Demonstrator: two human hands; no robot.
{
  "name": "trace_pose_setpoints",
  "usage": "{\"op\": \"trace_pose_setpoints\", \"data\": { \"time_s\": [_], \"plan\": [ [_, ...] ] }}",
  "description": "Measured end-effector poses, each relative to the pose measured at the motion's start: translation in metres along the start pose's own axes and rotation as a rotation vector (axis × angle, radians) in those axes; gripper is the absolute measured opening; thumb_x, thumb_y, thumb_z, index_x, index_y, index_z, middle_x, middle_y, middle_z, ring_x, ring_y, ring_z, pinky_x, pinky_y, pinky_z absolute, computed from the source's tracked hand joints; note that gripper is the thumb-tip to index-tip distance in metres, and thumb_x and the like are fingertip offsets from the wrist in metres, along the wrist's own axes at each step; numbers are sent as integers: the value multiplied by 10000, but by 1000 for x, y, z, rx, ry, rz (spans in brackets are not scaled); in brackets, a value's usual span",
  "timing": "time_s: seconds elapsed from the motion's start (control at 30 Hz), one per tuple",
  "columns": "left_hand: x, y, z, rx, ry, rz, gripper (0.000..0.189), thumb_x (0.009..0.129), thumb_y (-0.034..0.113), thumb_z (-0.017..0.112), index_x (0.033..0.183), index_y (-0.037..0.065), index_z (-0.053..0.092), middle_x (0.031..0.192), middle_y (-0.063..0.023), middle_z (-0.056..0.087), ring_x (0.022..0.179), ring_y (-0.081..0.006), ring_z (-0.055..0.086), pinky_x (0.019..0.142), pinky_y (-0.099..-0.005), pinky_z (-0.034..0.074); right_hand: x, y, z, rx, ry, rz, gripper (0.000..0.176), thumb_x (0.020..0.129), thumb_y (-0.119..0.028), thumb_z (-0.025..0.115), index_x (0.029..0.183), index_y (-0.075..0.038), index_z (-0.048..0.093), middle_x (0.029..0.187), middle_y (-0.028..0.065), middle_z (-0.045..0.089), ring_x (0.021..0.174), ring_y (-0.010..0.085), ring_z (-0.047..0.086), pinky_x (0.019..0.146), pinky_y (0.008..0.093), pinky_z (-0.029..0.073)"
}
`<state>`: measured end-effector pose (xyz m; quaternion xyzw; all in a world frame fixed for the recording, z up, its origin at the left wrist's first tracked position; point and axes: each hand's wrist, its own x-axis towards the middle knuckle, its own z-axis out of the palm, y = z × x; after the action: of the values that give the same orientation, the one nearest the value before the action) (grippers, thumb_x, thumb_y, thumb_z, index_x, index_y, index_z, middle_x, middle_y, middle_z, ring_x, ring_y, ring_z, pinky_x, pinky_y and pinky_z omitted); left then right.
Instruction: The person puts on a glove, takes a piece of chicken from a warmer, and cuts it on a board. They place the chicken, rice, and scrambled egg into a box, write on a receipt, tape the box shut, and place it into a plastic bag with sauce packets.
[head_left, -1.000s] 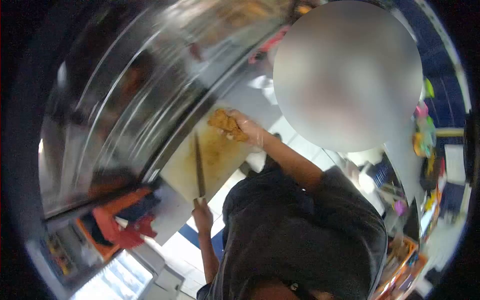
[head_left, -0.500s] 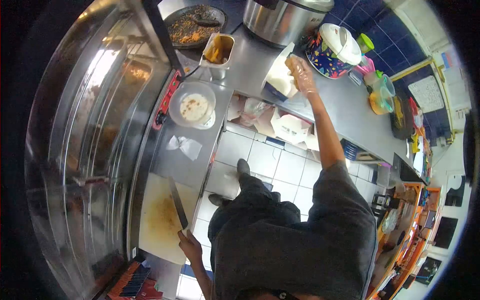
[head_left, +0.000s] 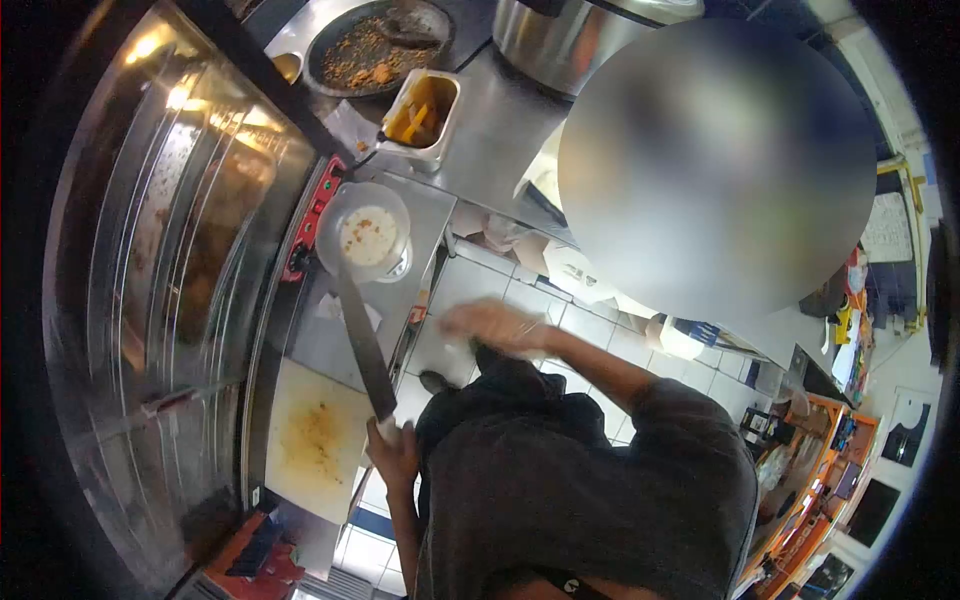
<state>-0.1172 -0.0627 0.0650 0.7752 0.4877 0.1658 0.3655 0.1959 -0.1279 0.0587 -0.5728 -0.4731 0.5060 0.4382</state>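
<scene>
Knife (head_left: pixel 360 340) is staying in the left hand (head_left: pixel 394 455), whose fingers are wrapping round the handle, but its blade is now pointing away from the board (head_left: pixel 290 390) and passing above the tissue (head_left: pixel 370 318) on the bench (head_left: pixel 490 140). Its tip is showing against the near edge of the tub (head_left: pixel 333 215); whether the two are touching is impossible to tell. The board is showing a brown stain. The right hand (head_left: pixel 495 325) is marking the bigger change: after holding brown food at the box (head_left: pixel 540 175) half a second ago, it is now hanging back over the floor (head_left: pixel 470 285), well apart from that box. No food is showing in its fingers, though motion blur is leaving their spread, and whether they are gripping anything, uncertain. This is suggesting that the food is out of the grip and perhaps lying in the box, but most of that box is hidden, so its resting place is not showing. The tin (head_left: pixel 450 120) and pan (head_left: pixel 318 60) are standing beyond the tub.
</scene>
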Motion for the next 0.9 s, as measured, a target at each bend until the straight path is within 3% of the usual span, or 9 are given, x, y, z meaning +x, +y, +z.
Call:
{"op": "trace_pose_setpoints", "data": {
  "time_s": [0.07,0.23,0.33,0.5,0.57,0.7,0.77,0.83,0.9],
  "plan": [
    [15,3,3,-79,6,66,298,876,163,691,1079,-24,578,757,-164,644,652,-265,622,635,-380,495,16,-25,43,358,-310,267,577,1034,-478,404,1303,5,570,1310,182,596,1220,305,560,1092,394,397],
    [24,-7,-32,-161,-11,-14,140,889,126,677,948,3,647,748,-136,645,655,-205,610,639,-354,493,51,-25,104,482,-620,195,602,1025,-473,441,1331,37,534,1328,192,579,1257,292,543,1097,391,408],
    [13,-31,-58,-94,141,14,139,881,128,675,937,4,647,773,-183,672,654,-281,657,640,-376,510,74,-27,124,408,-727,424,664,1008,-513,445,1418,10,447,1400,200,524,1320,313,485,1111,435,389],
    [-21,-118,-108,241,359,-159,213,877,125,638,1035,-16,612,759,-226,667,685,-390,676,637,-450,538,113,-30,155,520,-837,347,677,1020,-509,379,1482,-15,350,1489,216,411,1361,349,431,1119,483,366],
    [-35,-135,-126,341,349,-213,273,872,132,640,1104,-2,588,765,-225,664,683,-401,669,617,-454,536,136,-7,186,906,-732,548,656,1029,-486,336,1494,-24,324,1497,220,393,1343,387,435,1121,508,356],
    [-64,-171,-143,356,316,-229,364,882,193,634,1196,39,532,863,-215,682,706,-404,672,623,-452,548,178,46,272,1245,-494,522,607,1020,-479,343,1420,-31,426,1437,233,456,1314,389,460,1104,531,371],
    [-72,-199,-144,504,318,-40,356,889,219,630,1175,27,539,942,-226,679,759,-416,674,644,-470,550,188,45,295,1230,-413,533,561,1019,-434,363,1393,-26,449,1399,229,491,1296,380,482,1096,529,384],
    [-78,-225,-141,526,275,-78,335,886,226,635,1132,10,562,973,-233,647,853,-411,649,710,-483,539,186,57,295,1228,-259,528,515,1017,-389,382,1367,-22,472,1361,224,525,1277,370,504,1087,527,397],
    [-76,-233,-138,541,304,23,334,877,238,646,1086,-13,579,965,-216,616,906,-404,611,789,-492,508,172,80,272,1144,-331,463,449,1016,-328,435,1331,-15,502,1263,197,591,1195,336,579,1041,470,460]
  ]
}}
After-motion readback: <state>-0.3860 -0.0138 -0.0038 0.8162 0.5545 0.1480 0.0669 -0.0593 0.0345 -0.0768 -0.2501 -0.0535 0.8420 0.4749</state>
